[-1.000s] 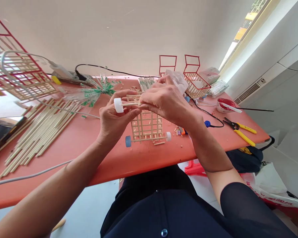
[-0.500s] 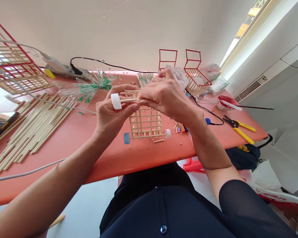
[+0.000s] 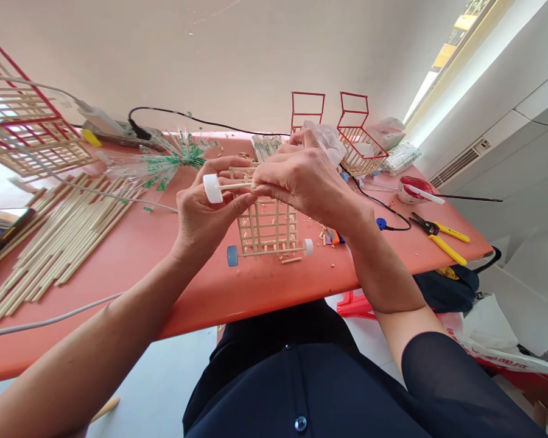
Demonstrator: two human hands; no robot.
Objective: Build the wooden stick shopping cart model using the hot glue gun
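Just above the table, my left hand (image 3: 197,210) is closed around a thin wooden stick (image 3: 234,185), thumb underneath. A white bottle cap (image 3: 212,188) sits on the stick's left end. My right hand (image 3: 304,176) pinches the same stick farther right, its fingertips close to my left thumb; they hide the stick's other end. Below my hands is a small cart frame of wooden sticks (image 3: 277,226), partly covered by them. Along its near edge runs another stick axle (image 3: 271,250), with a blue cap (image 3: 232,256) at the left and a white cap (image 3: 309,247) at the right.
Loose wooden sticks (image 3: 68,234) lie at the left, near a larger stick frame (image 3: 31,128). Two red-handled carts, including a basket (image 3: 361,146), stand at the back. Yellow-handled pliers (image 3: 442,234) and a red paint cup (image 3: 413,190) are at the right. Cables cross the table (image 3: 201,298).
Hardly anything differs. Both hands keep their hold on the stick, and the view has shifted very slightly.
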